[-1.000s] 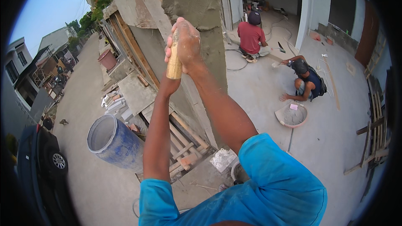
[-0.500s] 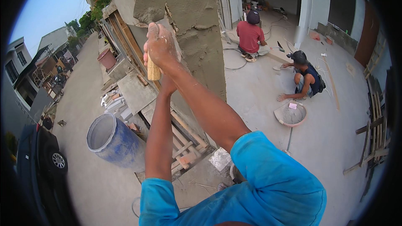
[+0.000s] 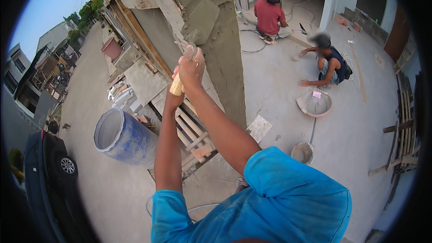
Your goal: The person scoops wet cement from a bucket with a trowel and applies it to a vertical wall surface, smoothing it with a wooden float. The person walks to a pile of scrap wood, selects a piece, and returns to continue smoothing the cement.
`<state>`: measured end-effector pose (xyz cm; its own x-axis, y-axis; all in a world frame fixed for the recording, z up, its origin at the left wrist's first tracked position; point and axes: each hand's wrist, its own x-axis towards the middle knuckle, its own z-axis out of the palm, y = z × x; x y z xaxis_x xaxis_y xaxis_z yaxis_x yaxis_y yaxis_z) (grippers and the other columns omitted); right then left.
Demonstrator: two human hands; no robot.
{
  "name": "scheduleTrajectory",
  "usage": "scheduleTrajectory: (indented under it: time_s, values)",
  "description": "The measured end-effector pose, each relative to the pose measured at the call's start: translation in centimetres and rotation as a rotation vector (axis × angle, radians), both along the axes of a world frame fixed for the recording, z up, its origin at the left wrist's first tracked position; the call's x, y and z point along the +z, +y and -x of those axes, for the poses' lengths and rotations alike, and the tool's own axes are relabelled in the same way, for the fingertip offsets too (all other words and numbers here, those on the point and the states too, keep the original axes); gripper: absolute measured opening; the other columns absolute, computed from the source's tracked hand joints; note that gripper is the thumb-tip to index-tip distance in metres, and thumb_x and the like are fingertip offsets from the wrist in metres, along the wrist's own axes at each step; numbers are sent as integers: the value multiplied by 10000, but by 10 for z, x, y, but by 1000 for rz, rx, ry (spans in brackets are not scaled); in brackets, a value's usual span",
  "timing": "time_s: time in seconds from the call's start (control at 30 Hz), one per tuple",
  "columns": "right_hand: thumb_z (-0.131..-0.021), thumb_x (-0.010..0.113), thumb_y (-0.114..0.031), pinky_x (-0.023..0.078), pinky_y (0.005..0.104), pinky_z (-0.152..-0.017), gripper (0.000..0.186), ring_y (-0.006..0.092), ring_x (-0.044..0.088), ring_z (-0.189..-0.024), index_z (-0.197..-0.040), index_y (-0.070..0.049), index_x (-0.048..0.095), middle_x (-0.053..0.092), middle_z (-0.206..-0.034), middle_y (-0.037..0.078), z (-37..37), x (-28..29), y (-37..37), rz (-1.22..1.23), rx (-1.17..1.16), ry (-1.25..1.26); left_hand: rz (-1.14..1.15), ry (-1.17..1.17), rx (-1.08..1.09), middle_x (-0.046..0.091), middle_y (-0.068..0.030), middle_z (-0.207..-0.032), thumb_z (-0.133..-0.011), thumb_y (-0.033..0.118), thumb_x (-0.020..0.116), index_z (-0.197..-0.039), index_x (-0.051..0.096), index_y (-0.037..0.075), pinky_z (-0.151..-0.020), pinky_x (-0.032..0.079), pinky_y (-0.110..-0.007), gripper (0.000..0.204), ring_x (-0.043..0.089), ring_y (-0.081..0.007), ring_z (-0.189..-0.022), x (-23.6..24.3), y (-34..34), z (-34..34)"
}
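I'm counting two bare hands out front, and one mortar-smeared trowel with a pale wooden handle (image 3: 176, 85); one tall column coated in wet grey mortar (image 3: 230, 72) is standing just ahead of them; on the pale concrete floor (image 3: 360, 148) two other people are staying low, one in a dark red shirt (image 3: 268, 18), one in a dark sleeveless top (image 3: 334, 66); one round pinkish basin (image 3: 302, 103) is holding grey mix and a small pink object (image 3: 317, 94); one grey bucket (image 3: 309, 150) and one speckled pale board (image 3: 259, 128) are sitting nearer; one big scuffed blue barrel (image 3: 137, 141) is standing off to the left.

And the grip: the right hand (image 3: 191, 68) is clamping its fingers round the trowel's handle; the grey-coated blade is lying up against the column, as far as I'm seeing; the left hand (image 3: 173, 100) is sitting close behind and below, so tucked away that I can't be telling whether it is open or closed.

The right hand is covering part of the handle; mortar is blurring the blade's edge into the column; the column's top is running out of view; the sleeveless worker's head is showing only as a blur.
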<state>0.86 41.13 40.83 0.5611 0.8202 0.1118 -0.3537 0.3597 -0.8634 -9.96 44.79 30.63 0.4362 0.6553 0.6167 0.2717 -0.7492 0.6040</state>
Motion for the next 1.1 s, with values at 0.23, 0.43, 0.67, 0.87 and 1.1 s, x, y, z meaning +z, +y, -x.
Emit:
scheduleTrajectory:
  time_s: [0.23, 0.43, 0.67, 0.87, 1.1]
  values:
    - [-1032, 381, -394, 512, 345, -486, 429, 255, 583, -454, -973, 15, 497, 551, -623, 114, 63, -79, -44, 3, 163, 75, 317, 104, 155, 570, -79, -1379, -979, 181, 575, -1422, 489, 56, -1050, 411, -354, 468, 552, -226, -1246, -66, -30, 43]
    - [-1028, 440, -378, 470, 342, -436, 373, 216, 549, -439, -947, -15, 458, 507, -614, 79, 32, -51, -38, -87, 43, -81, 811, 152, 236, 580, -89, -1382, -999, 175, 539, -1435, 480, 31, -1034, 438, -352, 463, 584, -227, -1220, -135, -80, 91]
    - [-1020, 460, -388, 452, 327, -375, 329, 162, 501, -422, -945, -69, 433, 491, -697, 63, 19, -105, -15, 116, 58, 216, 1166, -84, 342, 573, -99, -1393, -1005, 115, 461, -1455, 437, -15, -1001, 470, -333, 469, 608, -217, -1184, -238, -190, 147]
    - [-1011, 431, -466, 461, 371, -403, 345, 179, 485, -445, -922, -134, 417, 475, -706, 47, 37, -138, -63, -100, 327, 650, 1328, -67, 398, 584, -92, -1378, -977, 201, 518, -1456, 448, 21, -950, 484, -347, 517, 619, -219, -1157, -303, -241, 174]
    - [-1016, 393, -519, 439, 424, -466, 379, 203, 480, -498, -911, -155, 384, 467, -703, 50, 11, -68, -15, -172, 245, 940, 1388, -53, 515, 626, -78, -1304, -964, 245, 531, -1444, 466, 32, -896, 486, -356, 529, 643, -214, -1111, -315, -295, 191]
